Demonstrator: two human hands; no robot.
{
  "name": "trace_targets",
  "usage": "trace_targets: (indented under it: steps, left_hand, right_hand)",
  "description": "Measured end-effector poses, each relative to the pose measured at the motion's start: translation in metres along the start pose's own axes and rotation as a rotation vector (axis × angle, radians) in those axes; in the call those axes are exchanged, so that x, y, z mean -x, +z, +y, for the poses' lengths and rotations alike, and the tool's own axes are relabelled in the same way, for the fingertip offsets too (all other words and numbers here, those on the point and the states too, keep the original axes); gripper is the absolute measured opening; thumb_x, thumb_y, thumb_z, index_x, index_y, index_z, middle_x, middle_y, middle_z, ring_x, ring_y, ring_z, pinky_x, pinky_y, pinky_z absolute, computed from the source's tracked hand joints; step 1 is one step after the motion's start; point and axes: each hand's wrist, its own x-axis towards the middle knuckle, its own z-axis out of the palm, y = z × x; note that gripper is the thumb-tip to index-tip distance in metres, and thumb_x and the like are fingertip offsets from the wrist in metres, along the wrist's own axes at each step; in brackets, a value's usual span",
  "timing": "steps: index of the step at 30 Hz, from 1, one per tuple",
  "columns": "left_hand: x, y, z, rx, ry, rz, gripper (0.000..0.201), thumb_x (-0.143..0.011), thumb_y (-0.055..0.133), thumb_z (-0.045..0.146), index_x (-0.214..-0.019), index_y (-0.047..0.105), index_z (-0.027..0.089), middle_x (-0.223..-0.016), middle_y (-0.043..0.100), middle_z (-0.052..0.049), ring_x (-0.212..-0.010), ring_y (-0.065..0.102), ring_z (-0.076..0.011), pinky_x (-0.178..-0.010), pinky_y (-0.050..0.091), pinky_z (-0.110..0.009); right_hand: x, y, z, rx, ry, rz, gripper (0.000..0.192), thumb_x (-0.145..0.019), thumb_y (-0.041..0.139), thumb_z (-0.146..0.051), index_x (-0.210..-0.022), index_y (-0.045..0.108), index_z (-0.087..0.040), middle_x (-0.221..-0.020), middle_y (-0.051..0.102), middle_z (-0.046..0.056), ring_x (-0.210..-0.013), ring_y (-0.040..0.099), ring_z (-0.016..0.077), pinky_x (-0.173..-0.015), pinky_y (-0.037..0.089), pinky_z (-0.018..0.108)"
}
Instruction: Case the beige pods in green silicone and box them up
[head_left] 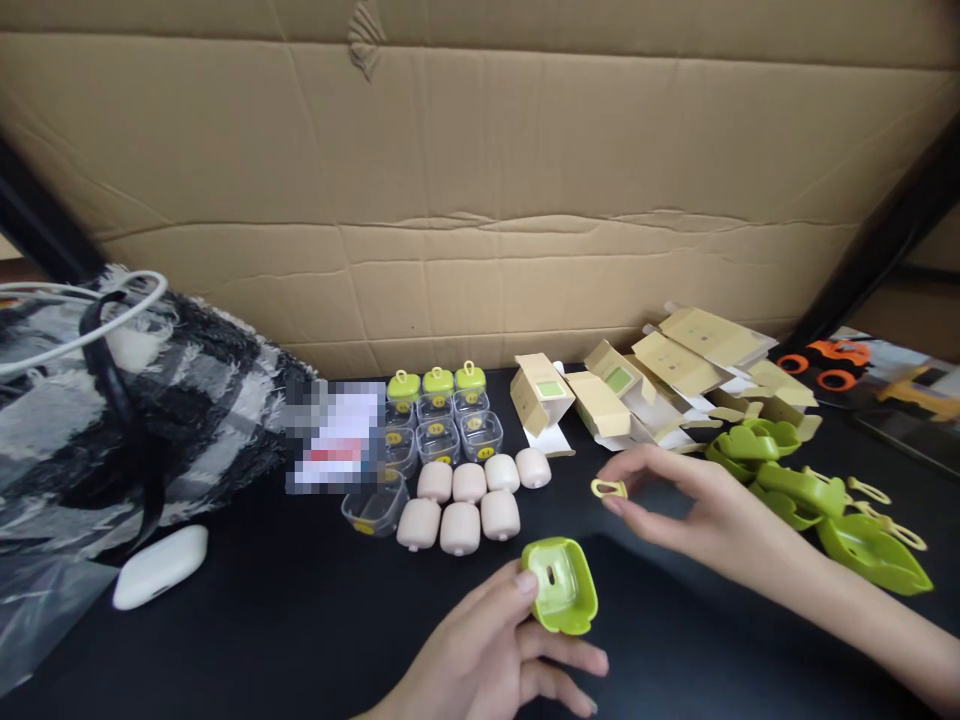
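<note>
My left hand (499, 650) grips a green plastic lid (574, 590) by its left edge, its hollow inside facing up with a small slot in the bottom. Between the thumb and index finger of my right hand (675, 500) is a small yellow loop (609, 488), up and to the right of the lid and apart from it. Behind the hands sit several pale pink rounded pieces (460, 528) with little knobs. Clear plastic cups (437, 440) with yellow stickers stand in rows beyond, and the back ones carry green lids (439, 381) with loops.
More green lids (802, 490) and yellow loops (870, 490) lie at the right by my forearm. Cardboard boxes (694, 350) are heaped behind them, near an orange toy vehicle (832, 362). At left are a white case (161, 567), a plaid fabric bundle (210, 400) and a white cable (142, 320).
</note>
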Motion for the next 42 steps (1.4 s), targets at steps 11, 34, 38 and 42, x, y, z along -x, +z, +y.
trace_targets:
  steps: [11,34,38,42]
  left_hand:
    - [0.01,0.013,0.006,-0.207,0.024,0.105,0.028,-0.072,0.079,0.03,-0.098,0.073,0.02,-0.09,0.074,-0.002,-0.091,0.069,-0.0135,-0.083,0.051,-0.023]
    - [0.008,0.009,0.008,-0.232,-0.104,0.048,0.033,-0.068,0.083,0.029,-0.09,0.065,0.013,-0.081,0.07,0.001,-0.08,0.07,-0.0106,-0.076,0.054,-0.025]
    - [0.009,0.01,0.009,-0.219,-0.11,0.015,0.034,-0.067,0.082,0.034,-0.087,0.065,0.013,-0.079,0.072,0.0,-0.076,0.071,-0.0114,-0.072,0.054,-0.023]
    - [0.01,0.009,0.006,-0.197,-0.066,0.005,0.032,-0.067,0.082,0.033,-0.086,0.065,0.014,-0.08,0.073,-0.001,-0.074,0.071,-0.0127,-0.07,0.055,-0.025]
  right_hand:
    - [0.016,0.009,-0.031,0.23,-0.552,0.004,0.015,-0.095,0.05,-0.017,-0.103,0.063,-0.014,-0.083,0.065,0.007,-0.068,0.055,0.0154,-0.061,0.044,0.028]
    - [0.014,0.013,-0.035,0.295,-0.695,-0.064,0.05,-0.102,0.016,-0.013,-0.091,0.065,-0.012,-0.084,0.07,0.006,-0.073,0.061,0.0159,-0.076,0.047,0.031]
    - [0.015,0.005,-0.038,0.236,-0.632,-0.071,0.037,-0.102,0.029,-0.023,-0.093,0.064,-0.016,-0.086,0.069,0.005,-0.075,0.063,0.0152,-0.074,0.051,0.026]
    - [0.018,0.001,-0.036,0.134,-0.466,-0.043,0.055,-0.079,0.069,-0.05,-0.121,0.051,-0.019,-0.113,0.065,0.012,-0.102,0.064,0.0204,-0.082,0.053,0.024]
